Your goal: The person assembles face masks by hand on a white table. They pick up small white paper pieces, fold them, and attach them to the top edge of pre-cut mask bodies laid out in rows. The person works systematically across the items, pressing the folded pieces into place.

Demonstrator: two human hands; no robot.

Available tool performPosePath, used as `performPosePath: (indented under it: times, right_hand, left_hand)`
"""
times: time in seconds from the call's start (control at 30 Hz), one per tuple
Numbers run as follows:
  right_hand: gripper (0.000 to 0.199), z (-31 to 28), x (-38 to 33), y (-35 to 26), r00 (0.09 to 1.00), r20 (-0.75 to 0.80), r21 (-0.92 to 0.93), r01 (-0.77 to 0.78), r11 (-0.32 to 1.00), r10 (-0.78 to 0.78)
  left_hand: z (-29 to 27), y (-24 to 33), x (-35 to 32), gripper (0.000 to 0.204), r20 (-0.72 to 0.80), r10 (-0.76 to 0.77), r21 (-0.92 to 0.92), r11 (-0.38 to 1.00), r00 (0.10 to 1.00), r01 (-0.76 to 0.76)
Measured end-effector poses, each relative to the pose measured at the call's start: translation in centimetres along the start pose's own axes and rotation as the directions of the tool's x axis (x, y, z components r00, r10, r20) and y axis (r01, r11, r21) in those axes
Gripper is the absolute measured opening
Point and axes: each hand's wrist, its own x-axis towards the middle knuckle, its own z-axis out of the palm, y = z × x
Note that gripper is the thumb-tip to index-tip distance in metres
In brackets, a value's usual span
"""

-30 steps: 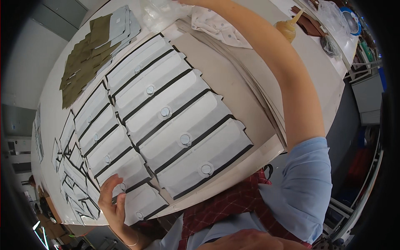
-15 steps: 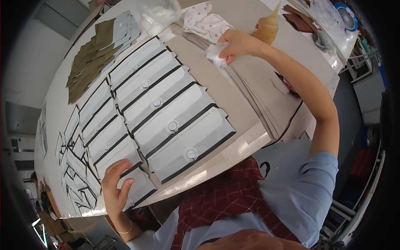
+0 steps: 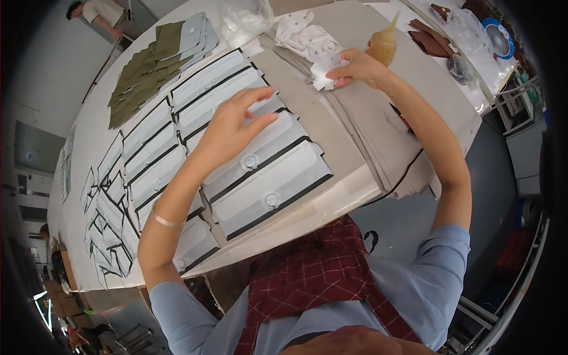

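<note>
Right hand [image 3: 360, 70] pinches thin white pieces [image 3: 327, 70]; left hand [image 3: 232, 124] above flat grey panels [image 3: 269, 177]

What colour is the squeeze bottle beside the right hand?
Amber-yellow squeeze bottle, head view, by the right hand.

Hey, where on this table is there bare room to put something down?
Bare room: the grey sheet stack between the white flap panels and the right hand, and the tabletop left of the olive pieces. Crowded: the panel rows under the left hand, the small cut pieces at the near left, and the far corner around the glue bottle.
</note>
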Motion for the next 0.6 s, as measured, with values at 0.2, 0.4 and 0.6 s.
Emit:
performPosePath:
  times: [0.2,0.4,0.6]
  right_hand:
    - [0.06,0.1,-0.6,0.4,1.0,0.005,0.08,0.001,0.997,-0.001]
    - [0.054,0.6,-0.2,1.6,0.997,-0.063,-0.002,0.047,0.999,-0.047]
    - [0.056,1.5,-0.6,0.9,0.992,-0.012,-0.206,0.123,0.971,-0.128]
  left_hand:
    - [7.8,-4.4,11.3,0.062,-0.113,0.025,-0.06,0.998,0.993,-0.032]
    - [8.3,-4.6,13.8,0.037,0.039,-0.25,-0.181,0.95,0.967,0.253]
    - [6.8,-5.0,14.0,0.02,-0.081,-0.374,-0.341,0.881,0.924,0.327]
